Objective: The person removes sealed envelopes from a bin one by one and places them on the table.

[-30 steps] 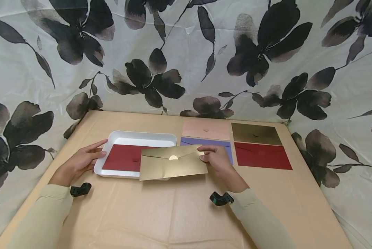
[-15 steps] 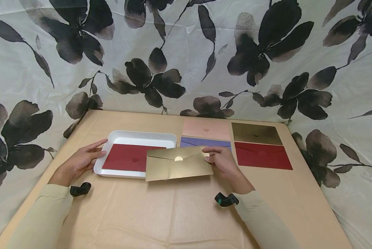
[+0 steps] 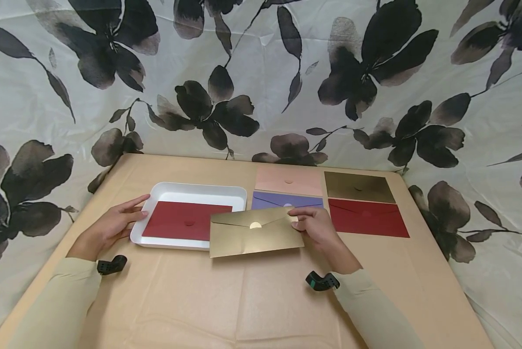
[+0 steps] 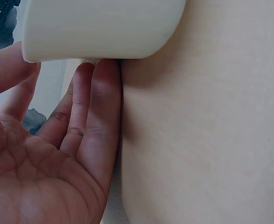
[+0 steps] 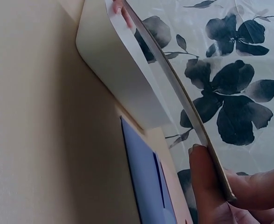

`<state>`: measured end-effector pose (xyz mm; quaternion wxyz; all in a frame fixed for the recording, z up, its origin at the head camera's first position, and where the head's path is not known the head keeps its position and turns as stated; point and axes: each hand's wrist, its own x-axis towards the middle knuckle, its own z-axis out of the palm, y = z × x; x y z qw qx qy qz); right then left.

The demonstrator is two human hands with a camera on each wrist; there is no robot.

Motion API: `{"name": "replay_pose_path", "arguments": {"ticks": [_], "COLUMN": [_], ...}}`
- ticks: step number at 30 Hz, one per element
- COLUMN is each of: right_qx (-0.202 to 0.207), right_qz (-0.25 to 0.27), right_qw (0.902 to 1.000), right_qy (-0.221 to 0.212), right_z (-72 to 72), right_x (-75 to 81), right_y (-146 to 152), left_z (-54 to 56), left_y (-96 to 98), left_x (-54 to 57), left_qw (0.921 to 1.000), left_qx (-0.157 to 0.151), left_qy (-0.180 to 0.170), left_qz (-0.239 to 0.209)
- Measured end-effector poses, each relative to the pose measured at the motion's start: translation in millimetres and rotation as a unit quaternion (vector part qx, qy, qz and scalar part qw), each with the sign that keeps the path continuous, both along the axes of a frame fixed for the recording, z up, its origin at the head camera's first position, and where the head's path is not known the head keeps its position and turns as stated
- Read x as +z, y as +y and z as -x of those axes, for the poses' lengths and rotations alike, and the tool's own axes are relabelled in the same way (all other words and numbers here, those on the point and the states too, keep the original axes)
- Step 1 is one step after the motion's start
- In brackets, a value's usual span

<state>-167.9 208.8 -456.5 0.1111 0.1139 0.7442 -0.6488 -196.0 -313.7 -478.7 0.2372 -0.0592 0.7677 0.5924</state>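
My right hand (image 3: pixel 315 230) pinches a gold envelope (image 3: pixel 252 237) by its upper right corner, thumb on the front. The envelope hangs tilted above the table, overlapping the tray's right end and part of a blue envelope (image 3: pixel 265 199). In the right wrist view the gold envelope (image 5: pixel 186 100) appears nearly edge-on between thumb and fingers. At the left end of a white tray (image 3: pixel 200 190), my left hand (image 3: pixel 108 230) holds the rim, with the thumb on it; the left wrist view shows fingertips reaching under the tray (image 4: pixel 99 32). A red envelope (image 3: pixel 178 220) lies flat in the tray.
Right of the tray, a pink envelope (image 3: pixel 287 179) lies behind the blue one. Beside them are a dark gold envelope (image 3: pixel 359 187) and another red envelope (image 3: pixel 367 218). All rest on a tan-covered table (image 3: pixel 200 300), with a floral cloth (image 3: pixel 283 63) behind it.
My right hand has moved the gold envelope rightward and slightly toward me, uncovering more of the red envelope in the tray. The left hand and the tray stay where they were.
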Motion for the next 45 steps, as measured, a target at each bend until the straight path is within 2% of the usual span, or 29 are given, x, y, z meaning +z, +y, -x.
{"name": "replay_pose_path", "arguments": {"ticks": [10, 34, 45], "right_qx": [0.0, -0.009, -0.004], "right_qz": [0.002, 0.008, -0.007], "right_qw": [1.0, 0.9999, 0.9999], "right_qy": [-0.002, -0.009, -0.007], "right_z": [-0.5, -0.7, -1.3], "right_x": [-1.0, -6.4, -7.5], "right_y": [6.7, 20.6, 30.2], "left_z": [2.5, 1.1, 0.4], "left_y": [-1.3, -0.9, -1.3], "left_x": [0.4, -0.4, -1.2], "left_qw": [0.9999, 0.9999, 1.0], "left_qx": [-0.004, -0.002, 0.0], "left_qy": [0.0, 0.002, 0.0], "left_qz": [0.017, -0.013, -0.009]}}
